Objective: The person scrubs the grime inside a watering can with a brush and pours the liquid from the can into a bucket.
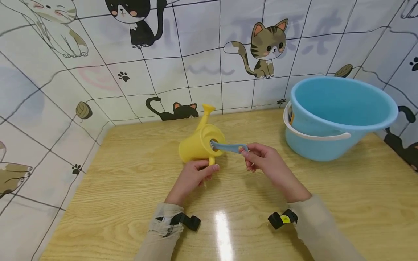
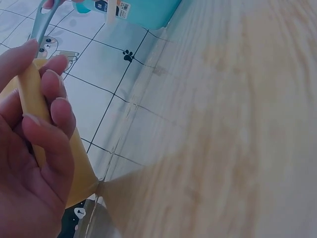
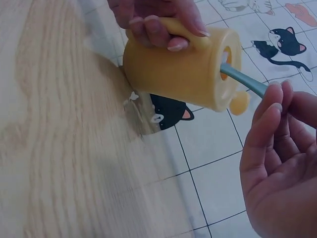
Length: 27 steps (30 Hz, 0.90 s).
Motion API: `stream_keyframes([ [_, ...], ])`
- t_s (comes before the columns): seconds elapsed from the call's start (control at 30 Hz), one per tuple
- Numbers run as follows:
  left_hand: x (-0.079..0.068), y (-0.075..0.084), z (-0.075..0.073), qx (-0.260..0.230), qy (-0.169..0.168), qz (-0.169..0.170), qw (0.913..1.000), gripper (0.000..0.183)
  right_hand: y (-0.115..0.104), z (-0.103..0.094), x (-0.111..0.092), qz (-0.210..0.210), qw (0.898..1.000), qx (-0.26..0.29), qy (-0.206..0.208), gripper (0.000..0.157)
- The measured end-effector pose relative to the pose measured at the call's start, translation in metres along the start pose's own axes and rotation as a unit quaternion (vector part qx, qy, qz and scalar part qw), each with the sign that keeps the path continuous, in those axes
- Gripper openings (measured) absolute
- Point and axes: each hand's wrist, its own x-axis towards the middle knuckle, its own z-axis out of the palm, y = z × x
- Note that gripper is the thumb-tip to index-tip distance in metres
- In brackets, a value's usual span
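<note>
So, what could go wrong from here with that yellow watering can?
The right hand pinches only the end of the blue tool, so it might slip. The tool's other end sits inside the yellow watering can and could catch coming out. The left hand holds the can tilted by its handle, so a hard push might twist it.

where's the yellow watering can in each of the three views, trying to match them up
Head: the yellow watering can is near the centre.
Left wrist: at the left edge, partly hidden by the left hand.
Right wrist: upper middle.
Shared landmark: the blue handle, held by the right hand in every view.
</note>
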Motion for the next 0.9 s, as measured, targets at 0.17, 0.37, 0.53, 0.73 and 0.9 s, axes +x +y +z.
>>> stream_keyframes([
  [0.17, 0.004, 0.000, 0.005, -0.002, -0.010, 0.017, 0.9998, 0.045, 0.001, -0.011, -0.005, -0.006, 0.999, 0.035, 0.032, 0.037],
  [0.37, 0.005, 0.000, 0.007, -0.005, -0.016, 0.016, 0.9997, 0.047, 0.005, -0.009, -0.010, -0.005, 0.997, 0.061, 0.035, 0.035],
  [0.53, 0.001, -0.001, 0.003, -0.012, -0.003, 0.001, 0.9999, 0.043, 0.007, -0.001, -0.006, -0.006, 0.998, 0.057, 0.012, 0.036],
  [0.73, -0.002, -0.001, 0.000, -0.011, 0.006, -0.014, 0.9998, 0.047, 0.007, 0.008, -0.002, -0.001, 1.000, 0.026, -0.007, 0.035],
  [0.9, -0.005, 0.008, -0.002, -0.012, 0.010, 0.001, 0.9999, 0.046, 0.000, 0.014, -0.001, -0.020, 1.000, 0.008, 0.007, 0.034],
])
